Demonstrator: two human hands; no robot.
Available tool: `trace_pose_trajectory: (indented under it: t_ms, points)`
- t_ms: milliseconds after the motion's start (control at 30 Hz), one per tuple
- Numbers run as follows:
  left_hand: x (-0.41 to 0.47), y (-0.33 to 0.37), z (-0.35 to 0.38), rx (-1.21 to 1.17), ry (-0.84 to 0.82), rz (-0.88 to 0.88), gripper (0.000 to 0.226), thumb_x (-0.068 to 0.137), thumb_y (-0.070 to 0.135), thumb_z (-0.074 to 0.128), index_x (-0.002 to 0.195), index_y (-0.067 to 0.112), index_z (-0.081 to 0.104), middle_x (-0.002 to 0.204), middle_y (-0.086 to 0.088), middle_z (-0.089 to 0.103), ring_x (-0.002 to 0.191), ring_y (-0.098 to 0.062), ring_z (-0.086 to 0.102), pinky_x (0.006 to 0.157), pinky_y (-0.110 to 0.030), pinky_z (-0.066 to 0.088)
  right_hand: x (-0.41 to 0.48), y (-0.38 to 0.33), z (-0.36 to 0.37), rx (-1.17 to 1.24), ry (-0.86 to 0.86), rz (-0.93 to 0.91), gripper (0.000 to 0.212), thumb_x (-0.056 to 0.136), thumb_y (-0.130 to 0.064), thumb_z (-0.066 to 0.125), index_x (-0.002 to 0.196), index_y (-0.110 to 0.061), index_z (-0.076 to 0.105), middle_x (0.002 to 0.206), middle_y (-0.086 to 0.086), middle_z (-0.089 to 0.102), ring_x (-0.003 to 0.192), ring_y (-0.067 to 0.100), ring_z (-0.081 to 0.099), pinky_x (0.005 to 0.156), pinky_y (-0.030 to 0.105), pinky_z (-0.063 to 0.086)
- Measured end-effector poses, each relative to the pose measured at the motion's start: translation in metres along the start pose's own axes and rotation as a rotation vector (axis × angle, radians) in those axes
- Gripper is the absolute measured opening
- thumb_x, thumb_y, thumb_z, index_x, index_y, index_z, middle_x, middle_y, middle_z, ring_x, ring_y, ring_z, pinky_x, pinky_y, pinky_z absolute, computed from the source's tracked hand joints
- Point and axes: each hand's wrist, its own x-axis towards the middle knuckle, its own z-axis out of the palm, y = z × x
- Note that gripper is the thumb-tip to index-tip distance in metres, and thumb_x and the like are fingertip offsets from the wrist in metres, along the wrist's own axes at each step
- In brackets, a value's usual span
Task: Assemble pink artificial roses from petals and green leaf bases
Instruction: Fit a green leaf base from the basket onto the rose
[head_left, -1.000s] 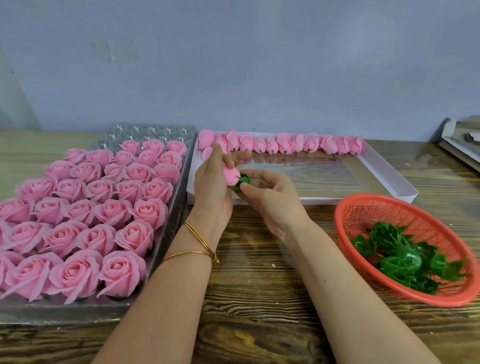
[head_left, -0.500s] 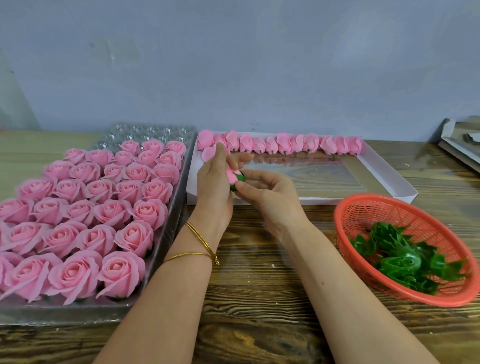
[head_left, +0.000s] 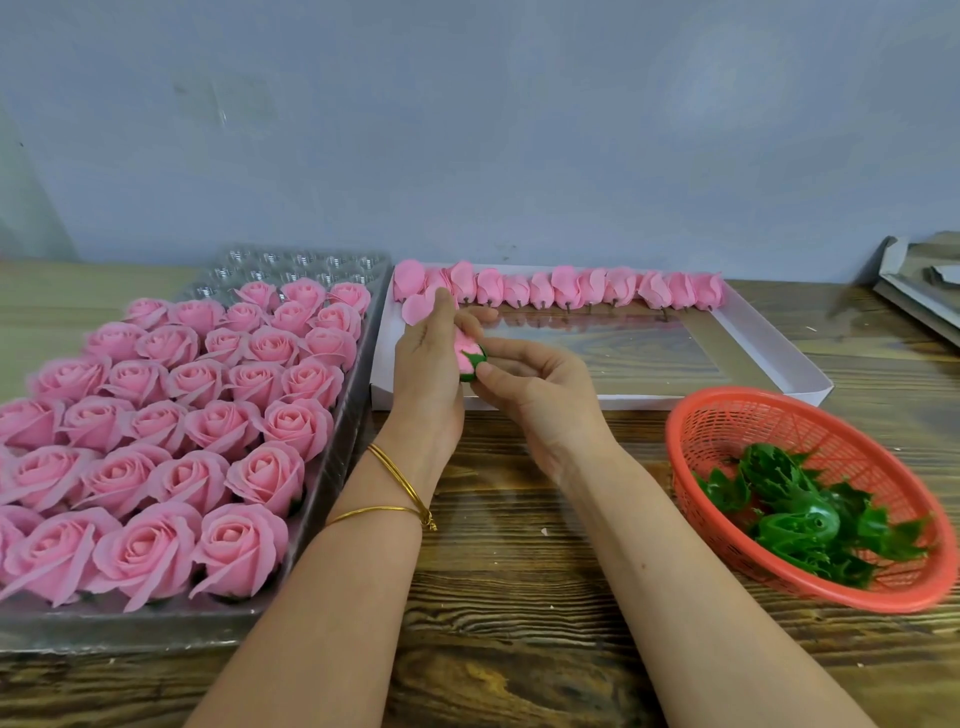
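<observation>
**Leaf base now cupping the bud**

Over the last second the green leaf base (head_left: 476, 364) has closed up against the pink bud (head_left: 462, 347), and one leaf tip now laps over it. The join looks nearly seated. The left hand (head_left: 426, 379) curls its grip round the bud. The right hand (head_left: 540, 400) pinches the base between thumb and fingertips, above the white tray's (head_left: 623, 401) near edge.

Tray of finished roses (head_left: 156, 630): left columns cut off by the view's edge.
Pink bud (head_left: 464, 347): mostly hidden behind the left hand (head_left: 426, 379).
Green leaf base (head_left: 476, 358): partly covered by the right hand (head_left: 543, 400) (thumb and forefinger tips).
Grey boards (head_left: 919, 291): cropped at right, kind untellable.
Forearms (head_left: 322, 613): cut off below.
</observation>
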Motion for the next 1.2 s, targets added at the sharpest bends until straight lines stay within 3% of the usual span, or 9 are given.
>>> trace_pose_trajectory:
  t_ms: [233,400,567,700,800,900,1000,1100,1200]
  points:
    - [-0.004,0.002,-0.001,0.055,-0.002,-0.030,0.051,0.102,0.040,0.040,0.072,0.020,0.076,0.084,0.005,0.075,0.078,-0.004,0.070,0.076,-0.029,0.049,0.001,-0.001,-0.002,0.021,-0.025,-0.016,0.027,0.085,0.014,0.062,0.096,-0.010,0.071,0.081,0.006,0.074,0.079,0.016,0.068,0.083,0.030,0.056]
    - [-0.004,0.003,0.000,0.062,0.000,-0.055,0.052,0.102,0.040,0.040,0.072,0.021,0.078,0.088,0.004,0.076,0.091,-0.013,0.069,0.085,-0.034,0.053,0.000,0.000,-0.003,0.014,-0.015,-0.046,0.031,0.081,0.018,0.063,0.095,-0.009,0.069,0.084,0.007,0.072,0.081,0.019,0.067,0.082,0.032,0.056]
    - [-0.005,0.003,0.001,0.056,-0.017,-0.059,0.049,0.102,0.038,0.041,0.076,0.017,0.077,0.086,-0.001,0.075,0.083,-0.015,0.071,0.083,-0.037,0.055,0.000,0.000,-0.004,-0.069,-0.005,-0.137,0.036,0.075,0.020,0.068,0.092,-0.011,0.066,0.085,0.004,0.072,0.080,0.015,0.066,0.078,0.026,0.057]
    - [-0.006,0.003,0.002,0.047,-0.026,-0.064,0.053,0.101,0.039,0.043,0.062,0.017,0.071,0.080,-0.009,0.072,0.083,-0.025,0.067,0.087,-0.045,0.053,0.001,0.001,-0.004,-0.100,0.016,-0.179,0.035,0.073,0.021,0.070,0.086,-0.010,0.061,0.086,0.004,0.070,0.076,0.013,0.066,0.077,0.024,0.057]
    - [-0.005,0.003,0.001,0.021,-0.050,-0.070,0.057,0.101,0.039,0.042,0.050,0.020,0.058,0.073,-0.006,0.068,0.081,-0.025,0.063,0.090,-0.047,0.051,0.001,0.000,-0.005,-0.060,0.025,-0.152,0.033,0.073,0.021,0.070,0.084,-0.008,0.059,0.077,0.000,0.072,0.070,0.009,0.069,0.072,0.021,0.058]
    - [-0.003,0.002,0.000,0.008,-0.032,-0.076,0.059,0.102,0.039,0.042,0.046,0.022,0.052,0.065,-0.001,0.064,0.069,-0.016,0.060,0.082,-0.040,0.050,0.000,-0.001,-0.004,-0.006,0.010,-0.090,0.028,0.076,0.020,0.068,0.084,-0.006,0.062,0.071,-0.002,0.072,0.072,0.010,0.069,0.072,0.020,0.057]
    - [0.000,0.001,-0.001,-0.022,-0.010,-0.083,0.057,0.101,0.038,0.043,0.047,0.022,0.050,0.062,0.001,0.061,0.059,-0.010,0.057,0.072,-0.031,0.049,0.000,-0.004,-0.004,0.089,-0.029,0.029,0.017,0.084,0.015,0.062,0.092,0.000,0.066,0.085,0.013,0.070,0.083,0.022,0.068,0.081,0.028,0.059]
    - [0.001,0.001,-0.002,-0.039,-0.010,-0.088,0.056,0.101,0.039,0.043,0.048,0.021,0.049,0.062,0.000,0.061,0.056,-0.009,0.057,0.057,-0.022,0.049,-0.001,-0.008,-0.006,0.126,-0.053,0.117,0.013,0.090,0.010,0.057,0.095,0.004,0.067,0.090,0.018,0.071,0.081,0.020,0.070,0.073,0.023,0.059]
    - [0.001,0.002,-0.003,-0.028,-0.001,-0.092,0.054,0.101,0.040,0.043,0.052,0.019,0.048,0.064,0.000,0.062,0.057,-0.009,0.056,0.059,-0.024,0.048,-0.002,-0.010,-0.007,0.086,-0.033,0.120,0.015,0.090,0.012,0.055,0.096,0.006,0.068,0.081,0.016,0.071,0.072,0.018,0.071,0.073,0.022,0.060]
